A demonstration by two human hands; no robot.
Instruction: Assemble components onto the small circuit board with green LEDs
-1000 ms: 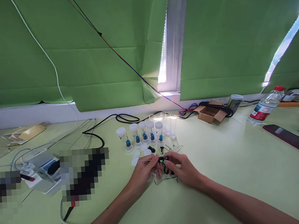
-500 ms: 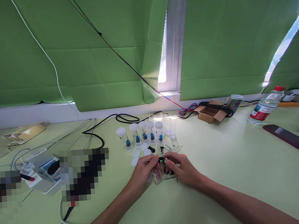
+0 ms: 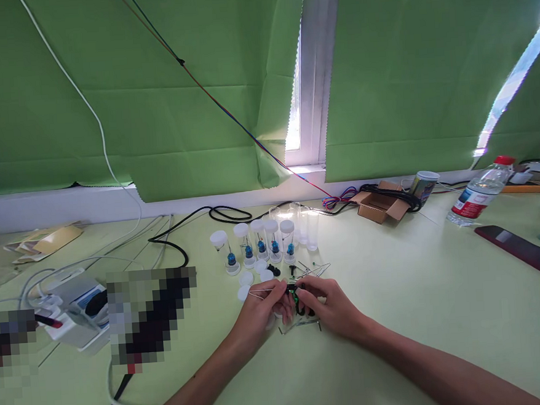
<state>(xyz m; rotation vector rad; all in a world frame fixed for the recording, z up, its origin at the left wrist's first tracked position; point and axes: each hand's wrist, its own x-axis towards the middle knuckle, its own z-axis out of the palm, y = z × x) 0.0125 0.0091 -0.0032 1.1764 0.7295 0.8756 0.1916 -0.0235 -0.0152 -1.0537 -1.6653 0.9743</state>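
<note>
My left hand and my right hand meet at the middle of the table, thumbs and fingers closed in a pinch. Between their fingertips is a small black and green part, mostly covered, so its kind is unclear. A thin bent metal wire sticks out leftward over my left hand. Just beyond the hands lie white round caps, small black pieces and thin metal rods. More rods lie under the fingers. Behind stand several capped clear tubes with blue parts inside.
Clear tubes without caps stand farther back. An open cardboard box, a can, a water bottle and a dark red flat object are to the right. Cables and a white device occupy the left.
Almost nothing differs. Both hands keep their place and pinch, with at most a slight shift of the fingers around the small black and green part.
</note>
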